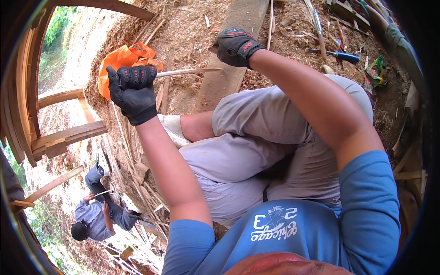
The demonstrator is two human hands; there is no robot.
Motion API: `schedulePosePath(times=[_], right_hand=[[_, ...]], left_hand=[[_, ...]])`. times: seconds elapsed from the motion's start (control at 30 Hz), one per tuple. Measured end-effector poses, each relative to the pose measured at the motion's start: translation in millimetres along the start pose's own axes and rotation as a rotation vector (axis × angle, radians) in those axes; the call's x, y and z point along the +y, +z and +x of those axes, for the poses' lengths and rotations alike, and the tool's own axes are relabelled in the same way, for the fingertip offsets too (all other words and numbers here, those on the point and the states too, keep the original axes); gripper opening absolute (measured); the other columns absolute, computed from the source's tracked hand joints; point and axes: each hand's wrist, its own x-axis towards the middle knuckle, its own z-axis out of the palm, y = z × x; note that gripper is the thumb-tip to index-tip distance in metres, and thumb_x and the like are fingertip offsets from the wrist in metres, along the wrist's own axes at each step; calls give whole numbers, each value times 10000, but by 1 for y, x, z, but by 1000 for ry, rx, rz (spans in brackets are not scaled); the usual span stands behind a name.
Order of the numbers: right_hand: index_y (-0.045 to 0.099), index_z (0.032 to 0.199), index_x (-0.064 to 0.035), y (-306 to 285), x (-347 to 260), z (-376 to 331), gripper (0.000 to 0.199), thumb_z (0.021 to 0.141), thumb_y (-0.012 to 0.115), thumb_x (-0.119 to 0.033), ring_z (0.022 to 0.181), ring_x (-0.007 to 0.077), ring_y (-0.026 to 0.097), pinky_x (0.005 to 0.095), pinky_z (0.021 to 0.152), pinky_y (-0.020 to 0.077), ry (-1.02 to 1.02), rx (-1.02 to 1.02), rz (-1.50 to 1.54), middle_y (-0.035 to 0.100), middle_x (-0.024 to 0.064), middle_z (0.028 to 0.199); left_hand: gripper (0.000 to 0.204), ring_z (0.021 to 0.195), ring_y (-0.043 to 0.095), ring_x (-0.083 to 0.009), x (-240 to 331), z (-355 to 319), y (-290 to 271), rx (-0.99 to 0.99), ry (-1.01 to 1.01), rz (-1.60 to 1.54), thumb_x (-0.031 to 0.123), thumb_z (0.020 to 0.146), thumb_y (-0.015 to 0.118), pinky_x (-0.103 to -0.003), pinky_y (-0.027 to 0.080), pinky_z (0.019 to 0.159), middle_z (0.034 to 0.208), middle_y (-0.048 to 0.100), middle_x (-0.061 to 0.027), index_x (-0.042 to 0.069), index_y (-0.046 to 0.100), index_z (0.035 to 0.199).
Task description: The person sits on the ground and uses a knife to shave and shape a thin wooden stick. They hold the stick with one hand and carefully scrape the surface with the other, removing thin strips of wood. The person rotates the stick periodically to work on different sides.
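Observation:
My left hand (133, 91), in a black glove with red dots, is closed around a thin pale wooden stick (183, 72). The stick points right and tapers toward its tip, over a flat plank (220, 89) on the ground. Farther right and higher, my right hand (238, 48) is closed in a black glove with red marks. A small brownish end shows at its left side; what it belongs to is hidden in the fist. The stick's tip is apart from the right hand. Just behind my left hand lies an orange plastic bag (121, 57).
Wood shavings (183, 27) cover the ground. At the right lie a blue-handled tool (346, 57), a long narrow tool (317, 30) and a green packet (376, 72). Another person (98, 215) sits at lower left holding a thin strip. A sleeved arm (403, 48) shows at far right.

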Motion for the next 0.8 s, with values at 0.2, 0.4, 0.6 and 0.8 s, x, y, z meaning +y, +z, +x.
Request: schedulePosePath(times=[0.2,0.4,0.6,0.8], right_hand=[[773,1138,-40,11,-9,-4,325,942,595,-227,1067,396,726,483,932,575,-38,-118,-38,747,217,1151],[780,1116,-63,30,10,10,311,956,581,-239,1075,400,716,485,927,576,-20,-68,-91,738,227,1151],[779,1119,-81,31,10,9,349,1008,560,-329,1081,416,695,496,957,552,-37,-40,-73,732,216,1156],[755,1170,-25,21,4,6,326,905,612,-148,1147,408,704,481,958,577,7,-89,-48,702,251,1258]], left_hand=[[567,575,234,-146,-4,2,7,-35,-10,-60,472,1091,487,-343,301,664,592,199,47,206,318,620],[473,680,361,-150,-20,7,13,12,-11,-43,535,1059,514,-354,325,687,705,379,27,121,627,859],[582,804,439,-185,-21,5,11,15,24,-31,620,1026,529,-365,410,774,841,473,-7,75,708,1122],[563,959,583,-241,-25,4,10,7,40,-77,531,1065,496,-444,492,884,1034,648,-84,31,660,1266]])
